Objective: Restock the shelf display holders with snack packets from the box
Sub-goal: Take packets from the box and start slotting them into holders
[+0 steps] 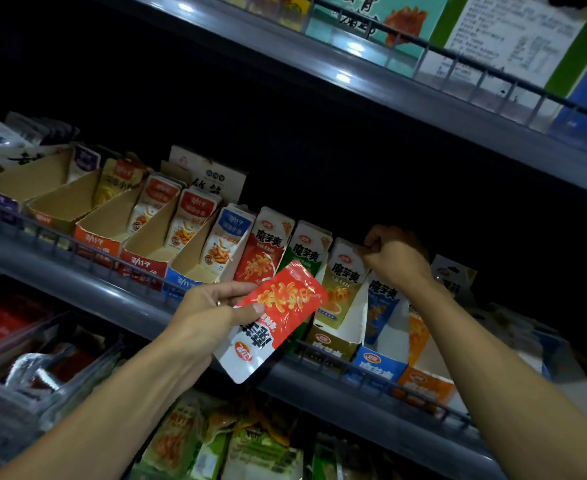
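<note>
Head view, tilted, under dim light. Mid-restock, by the look of it: one red-and-white snack packet [274, 319] already out and pinched in the left hand [204, 315], thumb across its face and fingers behind, held upside down just in front of the wire rail [323, 355] of the middle shelf. Right hand [394, 256] raised above and behind that rail, fingers curled tight at the top edge of the olive packet [345, 271] standing in its cardboard holder; whether pinching that edge or only pressing on it, could not tell. Behind the rail, a row of holders: the red holder [259, 251] with matching red packets just beyond the held packet, a green one [305, 249] beside it, then olive, then blue [382, 299]. Further left along the rail, several holders [108, 220] mostly bare cardboard. Supply box not visible anywhere.

Judged next: turning the packet upright, lifting it over the rail and sliding it into the red holder in front of its fellows, label facing out, without toppling neighbours.
</note>
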### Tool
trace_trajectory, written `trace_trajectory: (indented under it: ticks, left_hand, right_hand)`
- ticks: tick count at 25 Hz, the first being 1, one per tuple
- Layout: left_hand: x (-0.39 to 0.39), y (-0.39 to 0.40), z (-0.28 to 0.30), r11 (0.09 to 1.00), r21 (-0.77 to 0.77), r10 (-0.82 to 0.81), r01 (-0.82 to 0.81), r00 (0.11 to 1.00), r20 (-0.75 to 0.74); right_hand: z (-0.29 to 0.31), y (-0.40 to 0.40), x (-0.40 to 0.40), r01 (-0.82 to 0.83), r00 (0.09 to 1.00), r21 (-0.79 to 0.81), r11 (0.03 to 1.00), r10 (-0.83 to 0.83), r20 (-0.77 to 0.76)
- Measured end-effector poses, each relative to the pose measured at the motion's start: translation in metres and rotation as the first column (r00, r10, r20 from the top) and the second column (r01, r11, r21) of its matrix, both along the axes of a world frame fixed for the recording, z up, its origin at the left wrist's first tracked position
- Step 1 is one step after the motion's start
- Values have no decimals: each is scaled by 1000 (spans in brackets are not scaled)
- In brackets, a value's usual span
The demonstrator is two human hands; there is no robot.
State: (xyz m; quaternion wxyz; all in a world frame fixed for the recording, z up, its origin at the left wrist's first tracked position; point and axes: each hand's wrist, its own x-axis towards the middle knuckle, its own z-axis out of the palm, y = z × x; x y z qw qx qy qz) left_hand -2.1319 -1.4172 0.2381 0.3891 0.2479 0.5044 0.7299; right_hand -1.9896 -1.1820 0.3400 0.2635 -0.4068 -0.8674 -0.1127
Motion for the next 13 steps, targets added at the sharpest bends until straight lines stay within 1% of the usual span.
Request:
trace_trajectory:
  ticks: [1, 2, 3, 4, 5, 6, 7, 8, 9, 10, 11, 13]
  left_hand:
    - [3, 0, 2, 1000, 12, 7, -7, 1000, 28]
    - [6, 1, 4, 999, 27, 20, -21, 998, 62]
    - [9, 1, 5, 998, 43, 33, -38, 995, 96]
    - [12, 2, 7, 997, 57, 46, -54, 991, 125]
    - [16, 2, 9, 996, 70, 52, -63, 987, 155]
    - [19, 2, 10, 994, 85, 51, -67, 982, 183]
    - [23, 1, 11, 993, 96, 45, -65, 978, 203]
    - [25, 0, 11, 994, 96, 38, -59, 978, 203]
    - [26, -3, 12, 996, 79, 38, -52, 984, 177]
    - [23, -6, 12, 997, 54, 44, -51, 990, 132]
    - [19, -10, 12, 997, 36, 58, -62, 994, 90]
    - [9, -17, 15, 997, 2, 72, -72, 997, 35]
  right_hand:
    - [-1, -14, 1, -70, 992, -49, 996, 64, -112]
    - [-3, -32, 2, -163, 965, -150, 975, 126, -228]
    - [-6, -52, 2, -266, 936, -279, 923, 178, -305]
    - [-11, -75, 1, -347, 920, -425, 836, 215, -327]
    - [-17, -95, 0, -391, 916, -566, 726, 246, -317]
    - [-24, -109, -1, -411, 912, -673, 615, 275, -305]
    - [-30, -118, -4, -426, 903, -741, 519, 290, -316]
    - [-34, -121, -6, -438, 896, -778, 450, 290, -337]
    - [-35, -120, -6, -437, 894, -802, 406, 291, -340]
    - [-34, -117, -6, -415, 900, -827, 380, 307, -310]
    - [-32, -114, -4, -378, 902, -852, 363, 349, -252]
    - [-27, -108, -2, -330, 875, -878, 346, 460, -147]
